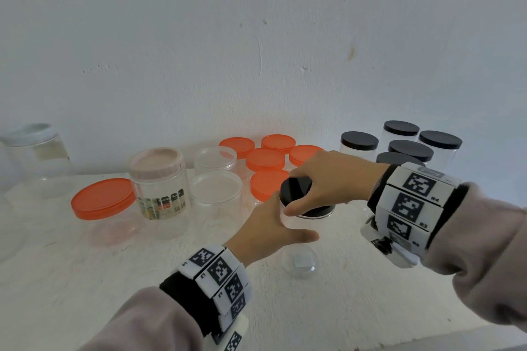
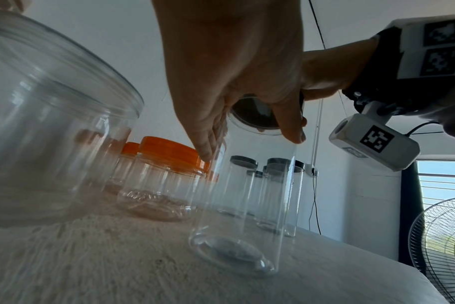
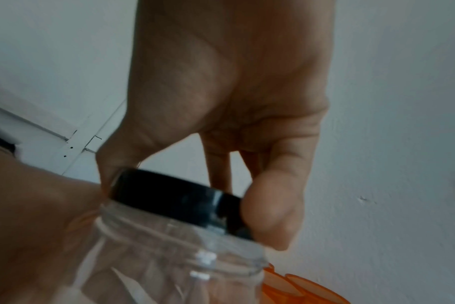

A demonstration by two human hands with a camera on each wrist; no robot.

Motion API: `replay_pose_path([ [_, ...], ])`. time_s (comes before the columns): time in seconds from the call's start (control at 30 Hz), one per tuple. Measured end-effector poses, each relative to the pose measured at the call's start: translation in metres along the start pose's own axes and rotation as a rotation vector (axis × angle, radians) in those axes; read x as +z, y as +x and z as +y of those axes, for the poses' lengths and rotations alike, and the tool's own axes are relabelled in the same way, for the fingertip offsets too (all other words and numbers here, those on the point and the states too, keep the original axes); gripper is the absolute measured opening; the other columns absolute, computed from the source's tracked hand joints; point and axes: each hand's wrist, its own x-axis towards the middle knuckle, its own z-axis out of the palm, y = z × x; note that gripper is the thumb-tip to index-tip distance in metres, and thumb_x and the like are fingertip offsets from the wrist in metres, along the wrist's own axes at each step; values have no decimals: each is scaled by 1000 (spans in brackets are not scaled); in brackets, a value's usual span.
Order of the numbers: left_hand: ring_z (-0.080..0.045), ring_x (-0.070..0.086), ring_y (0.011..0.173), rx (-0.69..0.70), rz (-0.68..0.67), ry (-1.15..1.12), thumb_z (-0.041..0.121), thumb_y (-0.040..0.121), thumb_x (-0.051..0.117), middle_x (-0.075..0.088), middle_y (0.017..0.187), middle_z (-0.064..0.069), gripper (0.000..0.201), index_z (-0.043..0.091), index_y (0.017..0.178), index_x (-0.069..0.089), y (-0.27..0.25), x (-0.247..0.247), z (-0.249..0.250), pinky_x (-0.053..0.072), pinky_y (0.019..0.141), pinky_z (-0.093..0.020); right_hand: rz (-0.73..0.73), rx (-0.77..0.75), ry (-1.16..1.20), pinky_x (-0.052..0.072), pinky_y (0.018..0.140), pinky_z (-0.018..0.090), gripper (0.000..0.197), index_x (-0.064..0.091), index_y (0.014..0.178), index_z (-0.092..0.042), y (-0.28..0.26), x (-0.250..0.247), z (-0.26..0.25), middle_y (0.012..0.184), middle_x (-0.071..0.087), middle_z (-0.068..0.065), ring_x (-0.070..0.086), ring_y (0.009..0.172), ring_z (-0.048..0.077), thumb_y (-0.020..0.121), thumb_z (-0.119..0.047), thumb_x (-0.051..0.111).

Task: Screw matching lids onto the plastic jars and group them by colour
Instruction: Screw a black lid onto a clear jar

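A tall clear jar [image 1: 299, 262] stands on the white table [image 1: 114, 279] in front of me. My left hand [image 1: 271, 228] grips its upper body, with the thumb on the near side. A black lid [image 1: 295, 189] sits on the jar's mouth, and my right hand [image 1: 328, 177] grips it from above, thumb and fingers round its rim. In the right wrist view the black lid [image 3: 179, 201] is slightly tilted, with the threads of the jar's neck [image 3: 185, 255] showing below it. The left wrist view shows the jar [image 2: 247, 205] upright on the table.
Several orange-lidded jars [image 1: 265, 159] cluster at the back centre, several black-lidded jars [image 1: 410, 148] at the back right. Two open clear jars [image 1: 216, 188], a pink-lidded labelled jar [image 1: 158, 188] and a wide orange-lidded jar [image 1: 104, 202] stand to the left. A wall rises behind.
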Motion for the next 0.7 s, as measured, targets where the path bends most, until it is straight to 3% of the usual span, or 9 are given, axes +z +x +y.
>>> replay_pose_path([
  [0.1,2,49,116,3,7,6,37,71,85,56,128,17,86,33,142,37,0,0,-1,39,88,-13,68,13,-63,40,45,22,56,62,76,-19,0,5,-3,68,61,-4,57,55,13,68,-74,61],
  [0.2,1,48,118,-11,-19,18,39,71,84,54,129,18,87,33,142,35,1,-2,-1,38,89,-12,25,7,-64,43,55,23,56,62,82,-23,-1,0,-2,74,62,-6,59,68,14,70,-77,59],
  [0.27,6,47,116,-28,-43,5,38,71,84,53,126,24,83,37,139,36,2,-5,-1,36,90,-9,-109,8,-27,42,64,21,56,62,106,-31,0,-9,1,89,57,-14,57,87,13,70,-74,64],
  [0.33,14,46,111,-30,-59,-8,35,71,84,51,121,32,82,44,135,34,2,-7,0,34,86,-1,-246,-19,-27,37,70,18,75,42,137,-45,1,-19,1,101,42,-22,44,103,9,71,-62,72],
  [0.37,13,46,113,-30,-62,-14,34,71,85,51,123,31,84,44,137,34,2,-8,0,34,86,-2,-270,-40,-36,37,73,18,82,36,141,-49,3,-21,0,103,39,-24,40,107,7,70,-58,75],
  [0.5,2,46,118,-31,-41,-25,34,70,85,52,131,20,90,35,144,33,2,-6,-1,34,87,-8,-209,-103,-57,44,96,29,81,43,139,-47,5,-22,3,119,46,-22,42,115,4,67,-58,78],
  [0.63,0,48,121,-33,-20,-30,35,70,86,54,131,17,89,32,143,36,1,-4,-2,36,91,-12,-159,-128,-51,46,88,24,77,50,135,-45,4,-17,4,114,54,-24,48,107,1,65,-63,76],
  [0.7,1,48,119,-26,-8,-27,36,69,85,55,130,19,89,34,143,36,0,-2,-1,38,92,-13,-108,-126,-13,51,75,24,56,61,115,-46,4,-13,5,97,59,-23,56,93,3,64,-66,74],
])
